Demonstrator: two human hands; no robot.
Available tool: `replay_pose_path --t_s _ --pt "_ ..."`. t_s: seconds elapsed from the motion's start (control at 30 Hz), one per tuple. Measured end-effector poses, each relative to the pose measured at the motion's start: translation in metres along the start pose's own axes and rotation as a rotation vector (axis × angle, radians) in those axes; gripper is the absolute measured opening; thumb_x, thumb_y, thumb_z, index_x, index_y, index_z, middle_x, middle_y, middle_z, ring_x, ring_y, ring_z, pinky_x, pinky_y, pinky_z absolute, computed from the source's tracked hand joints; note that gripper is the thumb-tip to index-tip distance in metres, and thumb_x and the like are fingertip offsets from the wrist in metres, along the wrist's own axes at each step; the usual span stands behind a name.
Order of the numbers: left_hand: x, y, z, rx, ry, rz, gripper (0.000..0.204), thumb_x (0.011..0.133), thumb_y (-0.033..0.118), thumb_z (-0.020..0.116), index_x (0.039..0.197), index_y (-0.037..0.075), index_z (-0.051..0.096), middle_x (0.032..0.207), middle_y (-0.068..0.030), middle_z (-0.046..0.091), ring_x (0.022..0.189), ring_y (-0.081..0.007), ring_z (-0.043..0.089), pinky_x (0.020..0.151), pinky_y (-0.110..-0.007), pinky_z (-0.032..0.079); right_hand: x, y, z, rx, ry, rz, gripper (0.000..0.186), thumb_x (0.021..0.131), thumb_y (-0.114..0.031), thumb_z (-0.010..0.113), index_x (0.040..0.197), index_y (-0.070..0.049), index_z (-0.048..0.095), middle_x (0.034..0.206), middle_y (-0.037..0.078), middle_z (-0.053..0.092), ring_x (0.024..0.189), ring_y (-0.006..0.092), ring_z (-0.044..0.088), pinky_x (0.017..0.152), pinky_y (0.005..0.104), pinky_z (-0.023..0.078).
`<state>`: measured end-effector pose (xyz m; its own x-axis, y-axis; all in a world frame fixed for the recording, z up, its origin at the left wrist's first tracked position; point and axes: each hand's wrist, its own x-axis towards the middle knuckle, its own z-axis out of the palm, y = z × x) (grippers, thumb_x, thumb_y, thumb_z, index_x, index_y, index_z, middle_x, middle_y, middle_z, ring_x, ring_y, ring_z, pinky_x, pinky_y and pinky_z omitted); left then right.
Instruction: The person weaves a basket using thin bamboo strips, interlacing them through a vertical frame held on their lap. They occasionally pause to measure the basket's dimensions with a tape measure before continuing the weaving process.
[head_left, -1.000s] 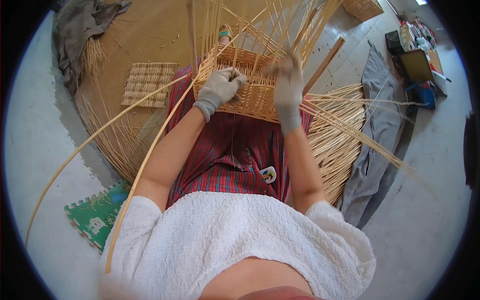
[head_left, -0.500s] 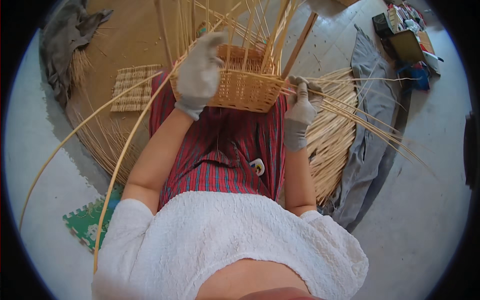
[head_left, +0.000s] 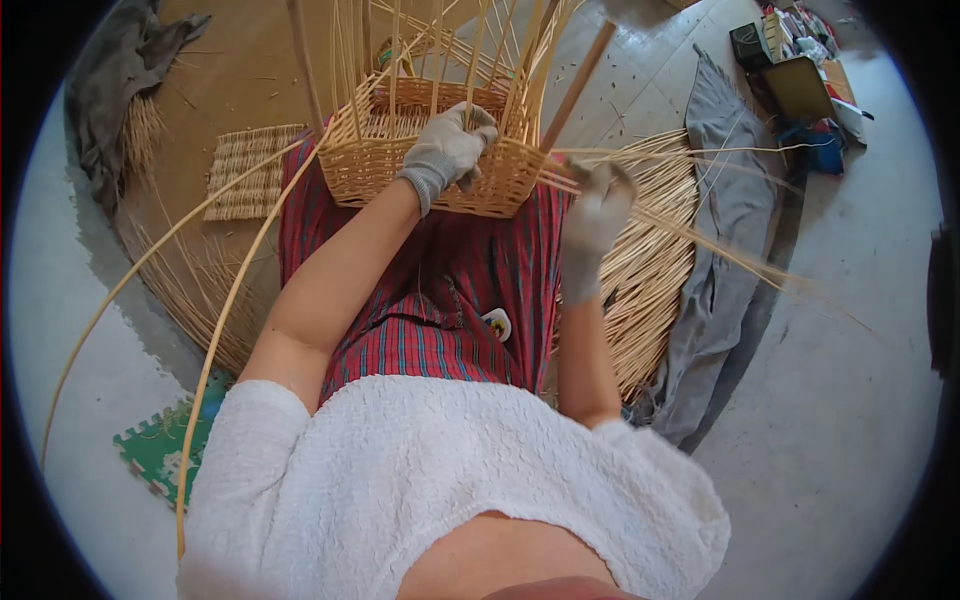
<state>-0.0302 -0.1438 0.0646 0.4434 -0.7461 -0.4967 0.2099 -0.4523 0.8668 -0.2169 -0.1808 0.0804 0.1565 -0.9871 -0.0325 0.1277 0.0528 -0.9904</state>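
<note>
A half-woven wicker basket (head_left: pixel 345 172) with tall upright stakes sits at my knees. My left hand (head_left: pixel 447 155), in a pale work glove, grips the near wall at the rim, its fingers curled beside an upright stake. Off the basket's right corner, my gloved right hand (head_left: pixel 595 215) is closed around several thin cane strands (head_left: pixel 705 240) that trail out to the right. Motion smears the right hand a little. Two long canes (head_left: pixel 240 290) arc from the basket's left side down past my left arm.
A thick heap of cut canes (head_left: pixel 645 270) lies at the right on grey cloth (head_left: pixel 725 230). On the left are a flat woven panel (head_left: pixel 250 180), loose canes, a dark cloth (head_left: pixel 120 80) and a green foam mat (head_left: pixel 160 450). Boxes and clutter (head_left: pixel 795 90) stand far right.
My left hand has come down and right from above the basket's left side onto its near rim. My right hand has shifted slightly downward with the strands.
</note>
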Motion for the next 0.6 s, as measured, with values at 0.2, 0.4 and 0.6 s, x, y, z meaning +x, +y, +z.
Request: replay_pose_path --t_s 0.2,0.4,0.6 --pt "-0.022 -0.050 -0.001 -0.309 -0.032 0.456 0.040 0.098 0.005 0.058 0.137 0.009 0.050 0.117 -0.0156 0.068 0.089 -0.0241 0.074 0.065 -0.039 0.060 -0.008 0.027 0.024 -0.938 -0.285 -0.470 0.051 0.101 -0.015 0.058 0.149 -0.010 0.045 0.127 0.023 0.066 0.116 0.0361 0.066 0.095 0.0403 0.054" --pt "-0.065 -0.129 -0.131 0.422 0.661 0.756 0.038 0.088 0.005 0.072 0.125 0.010 0.064 0.125 -0.0141 0.063 0.114 -0.0306 0.064 0.095 -0.040 0.053 -0.025 -0.009 0.100 -0.434 -0.428 -0.261 0.071 0.097 -0.038 0.064 0.157 -0.009 0.037 0.146 0.021 0.055 0.133 0.0355 0.055 0.111 0.0415 0.044" --pt "-0.048 -0.107 -0.167 0.932 0.632 0.780 0.058 0.079 0.024 0.084 0.131 0.011 0.060 0.108 -0.0115 0.068 0.098 -0.0303 0.067 0.085 -0.040 0.055 0.032 0.061 0.266 -0.330 -0.464 0.460 0.121 0.081 -0.070 0.072 0.158 0.007 0.019 0.160 0.034 0.027 0.148 0.0431 0.034 0.118 0.0459 0.036"
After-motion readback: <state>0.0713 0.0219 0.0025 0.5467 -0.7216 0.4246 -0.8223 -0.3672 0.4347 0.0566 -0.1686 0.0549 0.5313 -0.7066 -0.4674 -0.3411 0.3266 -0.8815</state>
